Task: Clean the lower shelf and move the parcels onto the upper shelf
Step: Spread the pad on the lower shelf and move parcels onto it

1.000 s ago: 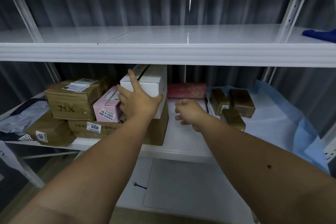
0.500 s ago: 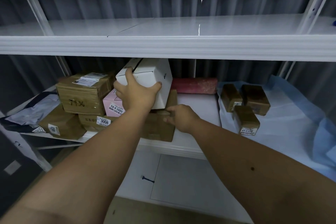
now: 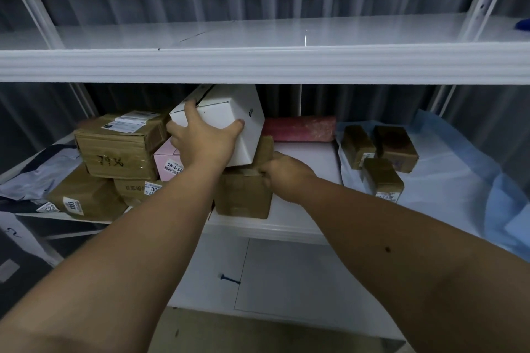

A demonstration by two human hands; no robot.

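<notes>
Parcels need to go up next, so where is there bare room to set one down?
The upper shelf is bare nearly end to end; only something blue sits at its far right. Below, a bare strip runs between the brown box and blue sheet. The lower left is crowded.

My left hand (image 3: pixel 202 143) has tipped the white box (image 3: pixel 229 120) up off the stack, so it now sits tilted. My right hand (image 3: pixel 282 173) has moved in from the bare shelf and now grips the brown box (image 3: pixel 243 195) beneath.
</notes>
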